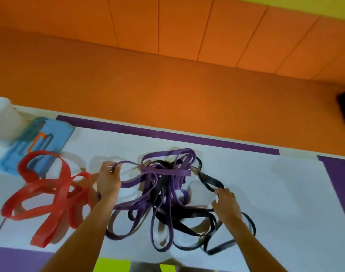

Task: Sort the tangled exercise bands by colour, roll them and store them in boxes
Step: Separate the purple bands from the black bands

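White tabletop [265, 183] edged with purple strips, backed by an orange padded wall [167, 85], carries a job that looks barely a third sorted. Only the red bands [55, 193] lie apart, at nine o'clock from the heap, and they are neither rolled nor boxed.

The left hand [108, 179] has its fingers curled round a loop of purple band [131, 183], drawn out toward ten o'clock of the tangle [167, 193]. The right hand [227, 204], at three o'clock, lays its fingertips [218, 191] on a loop of black band [207, 180]; whether they pinch it or merely touch it, I cannot tell.

Between the hands, purple and black strands cross over and through each other, with black loops trailing out to five o'clock. Beyond the red bands, at ten o'clock, sits a blue tray-like thing [61, 134], too blurred to call a box. Parting purple from black, all the rolling and all the storing appear to be left.
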Action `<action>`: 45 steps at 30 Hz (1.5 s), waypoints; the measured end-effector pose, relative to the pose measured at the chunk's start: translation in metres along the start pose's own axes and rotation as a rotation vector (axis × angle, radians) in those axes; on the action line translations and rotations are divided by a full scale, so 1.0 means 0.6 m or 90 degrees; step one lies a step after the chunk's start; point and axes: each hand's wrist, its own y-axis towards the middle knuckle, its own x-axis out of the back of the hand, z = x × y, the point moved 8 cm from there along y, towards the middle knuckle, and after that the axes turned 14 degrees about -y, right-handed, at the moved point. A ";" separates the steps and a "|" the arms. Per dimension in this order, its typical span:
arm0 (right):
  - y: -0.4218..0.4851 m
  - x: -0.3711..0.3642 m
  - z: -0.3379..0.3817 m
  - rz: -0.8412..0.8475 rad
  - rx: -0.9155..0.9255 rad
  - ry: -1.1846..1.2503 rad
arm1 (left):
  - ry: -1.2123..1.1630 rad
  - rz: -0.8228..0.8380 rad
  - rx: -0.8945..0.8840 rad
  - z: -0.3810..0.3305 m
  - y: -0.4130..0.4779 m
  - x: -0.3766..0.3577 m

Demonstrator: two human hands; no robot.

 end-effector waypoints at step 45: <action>0.013 0.097 0.056 -0.183 -0.159 0.284 | -0.204 0.037 -0.241 -0.184 -0.019 -0.057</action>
